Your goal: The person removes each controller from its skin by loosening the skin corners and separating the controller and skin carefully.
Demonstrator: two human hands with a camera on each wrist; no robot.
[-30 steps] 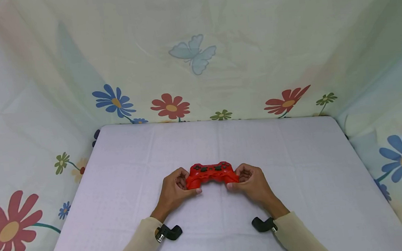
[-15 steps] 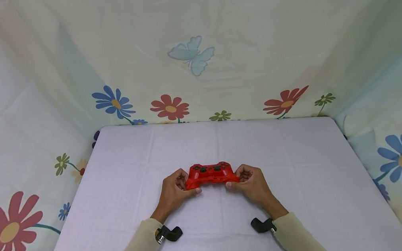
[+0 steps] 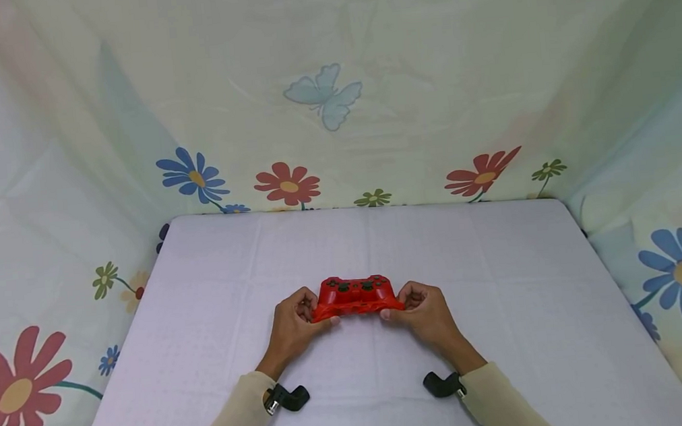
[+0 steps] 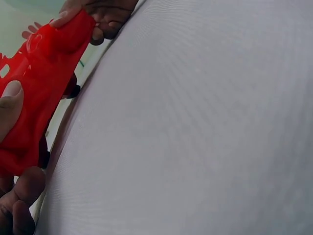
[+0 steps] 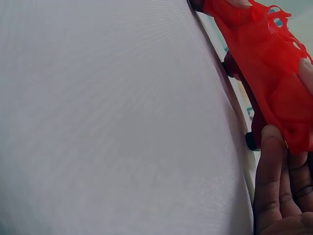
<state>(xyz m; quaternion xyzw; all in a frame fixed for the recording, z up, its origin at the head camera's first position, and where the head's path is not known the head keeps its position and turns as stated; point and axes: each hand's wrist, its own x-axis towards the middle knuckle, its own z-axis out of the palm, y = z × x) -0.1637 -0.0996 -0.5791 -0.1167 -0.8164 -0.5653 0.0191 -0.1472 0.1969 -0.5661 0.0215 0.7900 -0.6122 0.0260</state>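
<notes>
A red game controller (image 3: 356, 286) with dark thumbsticks faces up in the head view, at the middle of the table. Along its near side stretches a thin, flexible red cover (image 3: 358, 305), glossy and wrinkled. My left hand (image 3: 292, 322) pinches the cover's left end between thumb and fingers; my right hand (image 3: 427, 313) pinches its right end. Up close in the left wrist view, the cover (image 4: 46, 73) shows cut-out holes. Behind the cover (image 5: 274, 63) in the right wrist view, darker red parts of the controller (image 5: 257, 122) peek out. The controller's grips are mostly hidden by the cover.
A white cloth covers the table (image 3: 212, 271). Behind and at both sides hangs a flower-printed curtain (image 3: 403, 86). Black devices (image 3: 291, 398) sit at the wrists, over beige sleeves (image 3: 231, 419).
The cover's near edge, earlier arched between the grips, now runs nearly straight from hand to hand and hides the gap there. Both hands keep their pinch, the right shifting slightly left.
</notes>
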